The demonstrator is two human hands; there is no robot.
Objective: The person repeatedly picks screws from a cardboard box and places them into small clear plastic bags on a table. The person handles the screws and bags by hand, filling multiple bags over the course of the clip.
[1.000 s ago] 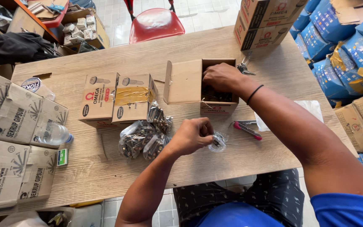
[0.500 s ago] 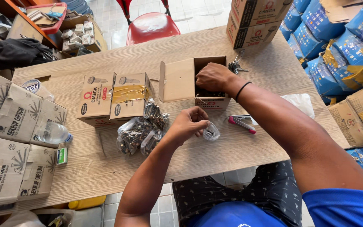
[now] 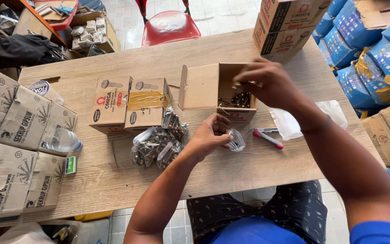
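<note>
My left hand (image 3: 211, 135) pinches a small clear plastic bag (image 3: 236, 141) just above the wooden table (image 3: 249, 167). My right hand (image 3: 267, 83) hovers over the open cardboard box (image 3: 204, 88) of dark screws (image 3: 240, 99), fingers bunched around what looks like a few screws. The box stands in the middle of the table with its flap up on the left side. A pile of filled clear bags of screws (image 3: 156, 144) lies left of my left hand.
Two closed small screw boxes (image 3: 129, 104) stand left of the open one. A pink-handled cutter (image 3: 267, 138) and white plastic bags (image 3: 294, 119) lie at right. Larger cartons (image 3: 14, 135) and a water bottle (image 3: 62, 141) fill the left; a carton (image 3: 290, 27) and a red chair (image 3: 170, 27) lie beyond.
My right hand has lifted out of the open box and now hangs above it. My left hand keeps the small bag in about the same place.
</note>
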